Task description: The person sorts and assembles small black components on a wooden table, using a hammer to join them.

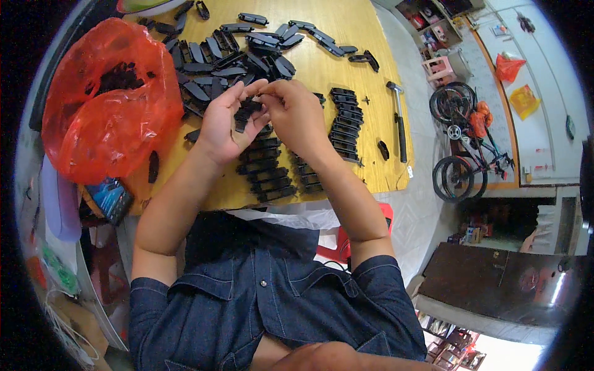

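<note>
My left hand (219,127) is cupped with its palm up over the table, and small black plastic pieces (247,113) lie in its curled fingers. Close against it, my right hand (298,117) is closed, thumb and fingertips pinched together beside those pieces. What sits between the right fingertips is hidden. Below the hands, black ribbed plastic parts stand side by side in a row (269,173). Another row of black parts (346,123) lies to the right of my right wrist. Beyond my hands spreads a loose heap of long black plastic parts (260,46).
A red plastic bag (117,123) with small dark pieces inside sits at the table's left. On the yellow table (371,80), a hammer (398,117) lies near the right edge, with a single black part (383,149) beside it. Bicycles (464,142) stand against the far right wall.
</note>
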Motion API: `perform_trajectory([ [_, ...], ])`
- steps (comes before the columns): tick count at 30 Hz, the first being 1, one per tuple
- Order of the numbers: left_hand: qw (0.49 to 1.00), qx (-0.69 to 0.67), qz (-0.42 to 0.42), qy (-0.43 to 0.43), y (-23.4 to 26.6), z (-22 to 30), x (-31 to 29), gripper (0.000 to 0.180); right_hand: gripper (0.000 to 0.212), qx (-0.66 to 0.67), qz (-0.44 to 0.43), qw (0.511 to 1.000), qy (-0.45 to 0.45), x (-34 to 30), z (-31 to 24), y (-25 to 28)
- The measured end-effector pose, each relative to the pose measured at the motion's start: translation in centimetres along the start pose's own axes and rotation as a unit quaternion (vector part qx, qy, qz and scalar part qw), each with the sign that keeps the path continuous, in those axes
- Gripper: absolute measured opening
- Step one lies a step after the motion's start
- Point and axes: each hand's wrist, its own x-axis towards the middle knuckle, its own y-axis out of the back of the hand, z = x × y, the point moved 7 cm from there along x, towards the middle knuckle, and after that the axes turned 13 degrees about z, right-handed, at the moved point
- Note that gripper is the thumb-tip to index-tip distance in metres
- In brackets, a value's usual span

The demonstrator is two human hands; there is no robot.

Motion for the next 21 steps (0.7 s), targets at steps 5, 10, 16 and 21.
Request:
perform_trajectory([
  [5,0.999,-0.039,0.010,0.010,-0.6,0.0,-0.1,0.036,0.011,0.146,0.084,0.976,-0.137,-0.4,4.2,4.4],
  [10,0.999,-0.034,0.001,-0.003,-0.6,0.3,-0.2,0.037,0.015,0.248,0.115,0.917,-0.289,-0.8,9.6,10.4],
  [16,0.999,-0.030,0.010,-0.007,-0.6,0.4,-0.2,0.036,0.020,0.161,0.049,0.915,-0.367,-2.9,14.1,10.0],
  [21,1.000,-0.022,0.007,-0.008,-0.6,0.4,-0.2,0.036,0.020,0.099,0.043,0.924,-0.366,-3.3,16.0,9.1],
])
